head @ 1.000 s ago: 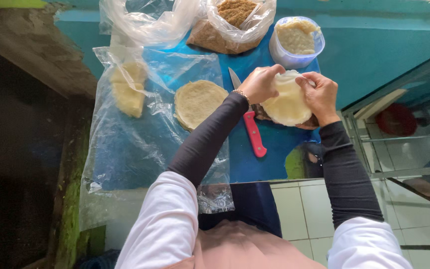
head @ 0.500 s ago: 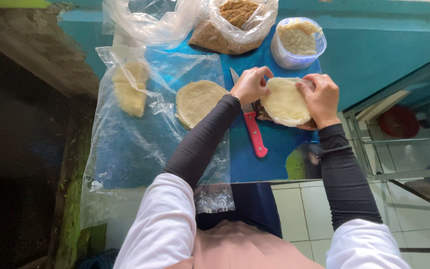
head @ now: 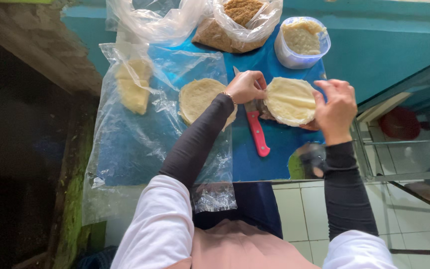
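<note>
Two hands closed on one pale round flatbread (head: 290, 101), left hand (head: 246, 85) pinching its nine o'clock edge, right hand (head: 335, 110) gripping at three o'clock, held above a red-handled knife (head: 255, 127) on the blue board (head: 274, 159).

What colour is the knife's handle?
Red, or pinkish red; the knife handle shows clearly in the head view, on the blue board.

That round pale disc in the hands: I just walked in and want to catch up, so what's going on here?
A person stands at a blue table and holds a round pale dough disc between both hands, the left hand at its left edge and the right hand at its right. A red-handled knife lies just beneath. Another flat disc rests on a clear plastic sheet to the left. A tub of pale filling and a bag of brown crumbs sit farther back.
</note>
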The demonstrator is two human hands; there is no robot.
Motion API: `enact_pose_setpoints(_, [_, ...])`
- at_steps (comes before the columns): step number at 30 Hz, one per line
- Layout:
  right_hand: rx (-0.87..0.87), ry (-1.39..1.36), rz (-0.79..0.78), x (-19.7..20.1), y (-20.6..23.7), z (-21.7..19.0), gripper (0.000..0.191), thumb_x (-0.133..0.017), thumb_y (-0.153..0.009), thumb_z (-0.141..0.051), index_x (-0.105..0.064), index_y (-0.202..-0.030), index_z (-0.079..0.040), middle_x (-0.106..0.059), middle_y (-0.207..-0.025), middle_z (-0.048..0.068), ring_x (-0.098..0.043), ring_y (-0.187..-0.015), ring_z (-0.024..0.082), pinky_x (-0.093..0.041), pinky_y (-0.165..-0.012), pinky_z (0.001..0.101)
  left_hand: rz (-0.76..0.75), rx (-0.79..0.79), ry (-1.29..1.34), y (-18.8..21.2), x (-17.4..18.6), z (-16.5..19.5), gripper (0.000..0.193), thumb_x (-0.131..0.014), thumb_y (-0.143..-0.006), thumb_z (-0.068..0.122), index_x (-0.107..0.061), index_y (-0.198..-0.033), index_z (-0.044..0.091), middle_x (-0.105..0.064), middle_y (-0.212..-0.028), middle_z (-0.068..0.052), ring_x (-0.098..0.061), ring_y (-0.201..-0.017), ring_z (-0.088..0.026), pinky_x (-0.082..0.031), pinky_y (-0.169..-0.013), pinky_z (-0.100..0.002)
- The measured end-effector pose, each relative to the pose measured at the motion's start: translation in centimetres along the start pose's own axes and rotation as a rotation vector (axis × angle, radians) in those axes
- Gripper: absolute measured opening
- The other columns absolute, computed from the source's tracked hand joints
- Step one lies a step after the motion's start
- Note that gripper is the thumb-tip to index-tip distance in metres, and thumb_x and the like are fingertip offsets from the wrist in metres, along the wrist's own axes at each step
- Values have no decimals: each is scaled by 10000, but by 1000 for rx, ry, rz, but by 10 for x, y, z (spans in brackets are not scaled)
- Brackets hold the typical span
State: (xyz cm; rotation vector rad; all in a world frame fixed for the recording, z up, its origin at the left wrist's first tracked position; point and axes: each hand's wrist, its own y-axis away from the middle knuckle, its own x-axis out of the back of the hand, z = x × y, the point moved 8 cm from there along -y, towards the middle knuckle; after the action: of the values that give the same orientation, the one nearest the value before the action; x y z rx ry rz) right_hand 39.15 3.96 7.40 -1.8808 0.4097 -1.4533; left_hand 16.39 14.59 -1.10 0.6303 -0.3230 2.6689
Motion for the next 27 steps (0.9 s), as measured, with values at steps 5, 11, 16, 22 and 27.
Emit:
enact_pose_setpoints(5, [174,-340,-164,-25,-9,-64,242,-778,-934,-162,-782,-1177,-164,-706,-1130,64,-643,-1096,294,-534,-936,404,46,-7,-38,1,4,2,255,-817,-700,201,-764,-890,39,-779,-814,-85,-766,-764,-168,-587,-686,-311])
enact_pose_setpoints(11, [42,-420,-226,-52,-19,-77,210,-810,-901,-231,-807,-1101,-166,-711,-1005,88,-688,-873,277,-536,-748,394,88,-10,-65,1,4,3,272,-860,-688,248,-774,-819,25,-760,-739,-83,-744,-689,-166,-566,-637,-316])
enact_pose_setpoints(16, [72,-392,-202,-53,-13,-76,163,-807,-910,-244,-813,-1065,-194,-712,-997,58,-688,-916,274,-535,-762,406,49,83,-23,2,-2,-8,218,-814,-723,232,-774,-802,32,-763,-711,-93,-756,-665,-180,-575,-631,-324])
enact_pose_setpoints(22, [175,-313,-191,-47,-10,-87,152,-777,-946,-232,-797,-1092,-193,-703,-1025,56,-683,-954,287,-535,-773,425,311,36,-183,0,29,-5,145,-799,-712,188,-778,-778,61,-759,-798,-143,-749,-774,-286,-576,-717,-385])
enact_pose_setpoints(27, [165,-322,-173,-41,-15,-89,165,-769,-939,-223,-780,-1092,-165,-701,-1012,58,-681,-961,289,-541,-790,433,500,-76,-378,-13,70,0,94,-773,-708,131,-755,-758,54,-754,-836,-170,-726,-831,-348,-558,-762,-439])
